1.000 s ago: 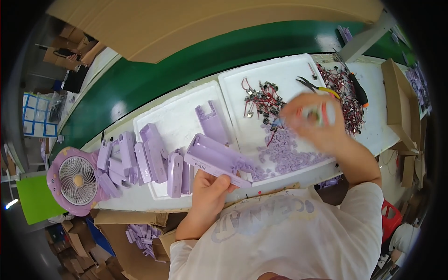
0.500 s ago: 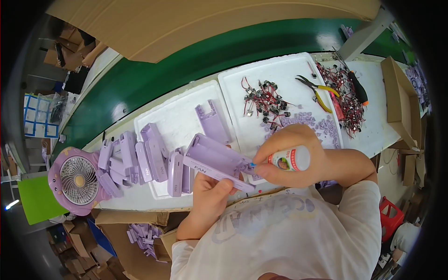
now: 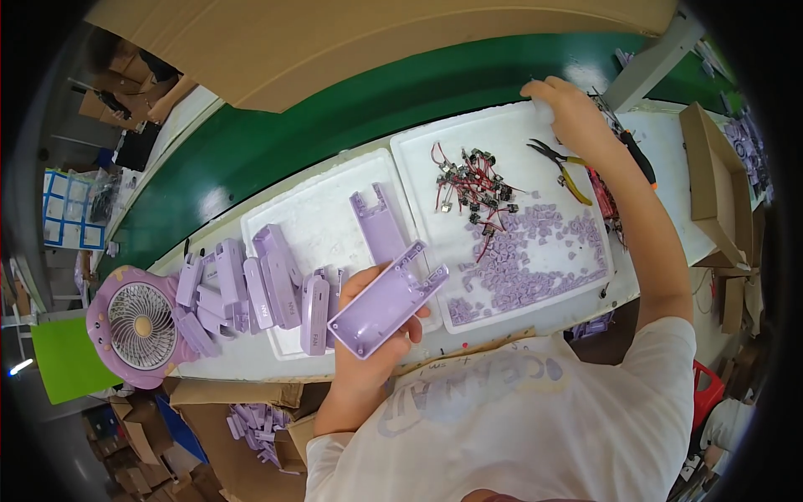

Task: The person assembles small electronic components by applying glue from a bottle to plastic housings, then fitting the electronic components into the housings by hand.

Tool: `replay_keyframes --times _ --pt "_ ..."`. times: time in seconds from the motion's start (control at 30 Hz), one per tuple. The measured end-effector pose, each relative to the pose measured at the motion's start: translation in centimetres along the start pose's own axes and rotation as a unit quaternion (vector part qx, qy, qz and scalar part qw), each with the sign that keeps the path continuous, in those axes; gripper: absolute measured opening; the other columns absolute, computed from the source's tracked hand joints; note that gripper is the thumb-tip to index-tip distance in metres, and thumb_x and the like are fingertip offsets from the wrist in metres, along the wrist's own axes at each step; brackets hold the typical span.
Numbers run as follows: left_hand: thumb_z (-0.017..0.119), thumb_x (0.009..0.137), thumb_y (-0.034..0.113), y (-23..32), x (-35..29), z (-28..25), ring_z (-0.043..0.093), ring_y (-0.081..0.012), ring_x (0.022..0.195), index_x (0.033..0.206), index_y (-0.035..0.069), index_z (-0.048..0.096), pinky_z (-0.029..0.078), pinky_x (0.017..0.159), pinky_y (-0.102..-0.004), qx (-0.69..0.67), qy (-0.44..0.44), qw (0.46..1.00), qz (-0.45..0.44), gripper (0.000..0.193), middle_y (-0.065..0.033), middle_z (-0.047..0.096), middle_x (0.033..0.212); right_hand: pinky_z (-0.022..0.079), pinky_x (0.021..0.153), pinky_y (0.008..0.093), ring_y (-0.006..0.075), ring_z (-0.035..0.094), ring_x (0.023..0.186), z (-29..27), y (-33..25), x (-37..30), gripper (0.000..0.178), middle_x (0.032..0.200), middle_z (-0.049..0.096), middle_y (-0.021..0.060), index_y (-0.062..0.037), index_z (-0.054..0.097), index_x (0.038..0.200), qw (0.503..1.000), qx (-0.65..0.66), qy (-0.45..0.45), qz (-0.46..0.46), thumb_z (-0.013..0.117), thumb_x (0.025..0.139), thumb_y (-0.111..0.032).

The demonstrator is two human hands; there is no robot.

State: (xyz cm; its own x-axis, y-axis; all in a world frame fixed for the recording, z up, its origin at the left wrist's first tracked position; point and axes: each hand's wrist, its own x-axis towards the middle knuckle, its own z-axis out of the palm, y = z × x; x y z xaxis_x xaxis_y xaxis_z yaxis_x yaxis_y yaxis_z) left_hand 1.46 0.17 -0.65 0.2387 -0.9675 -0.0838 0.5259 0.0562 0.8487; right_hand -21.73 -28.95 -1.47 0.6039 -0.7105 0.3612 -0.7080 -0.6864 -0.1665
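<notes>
My left hand (image 3: pixel 374 361) is closed around a light purple plastic fan housing (image 3: pixel 389 305), its hollow side facing up and its notched end pointing up to the right. At the far right corner of the right-hand white foam tray (image 3: pixel 416 144), my right hand (image 3: pixel 577 120) has its fingers curled around a small white bottle (image 3: pixel 543 112), mostly hidden by the hand. Another hollow housing (image 3: pixel 381 226) lies on the left-hand tray, beyond the held one. Several closed purple housings (image 3: pixel 276 280) stand and lean together to the left.
On the right-hand tray are small circuit boards with red and black wires (image 3: pixel 475 184), many tiny purple parts (image 3: pixel 514 268) and yellow-handled pliers (image 3: pixel 569 176). A screwdriver (image 3: pixel 639 159) lies right of it. A purple fan (image 3: pixel 138 326) stands far left; a cardboard box (image 3: pixel 719 184) sits far right.
My right hand has moved with the bottle away from the housing to the tray's far right corner. My left hand has turned the housing so its notched end points up and away.
</notes>
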Motion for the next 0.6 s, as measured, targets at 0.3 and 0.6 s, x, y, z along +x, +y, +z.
replay_keyframes --times 0.3,0.6 --pt "0.054 0.087 0.034 -0.1 0.3 -1.2 0.048 -0.0340 0.112 0.126 0.011 0.034 0.051 0.075 -0.0391 -0.120 -0.007 0.992 -0.027 0.049 -0.0134 0.039 0.130 0.045 0.066 0.0370 0.0272 0.055 0.074 -1.1 -9.3 -3.3 0.006 0.074 0.054 0.0111 -0.0041 0.060 0.078 0.952 0.247 -0.137 -0.118 0.062 0.073 -0.006" --pt "0.063 0.082 0.023 -1.0 0.0 -0.3 0.049 -0.0279 0.112 0.132 0.004 0.031 0.046 0.088 -0.0450 -0.065 -0.021 0.994 -0.088 0.062 -0.0162 0.044 0.127 0.045 0.068 0.0380 0.0294 0.055 0.076 0.8 -13.0 -5.4 0.008 0.077 0.054 0.0129 -0.0006 0.056 0.073 0.959 0.104 -0.210 -0.162 0.060 0.069 -0.007"
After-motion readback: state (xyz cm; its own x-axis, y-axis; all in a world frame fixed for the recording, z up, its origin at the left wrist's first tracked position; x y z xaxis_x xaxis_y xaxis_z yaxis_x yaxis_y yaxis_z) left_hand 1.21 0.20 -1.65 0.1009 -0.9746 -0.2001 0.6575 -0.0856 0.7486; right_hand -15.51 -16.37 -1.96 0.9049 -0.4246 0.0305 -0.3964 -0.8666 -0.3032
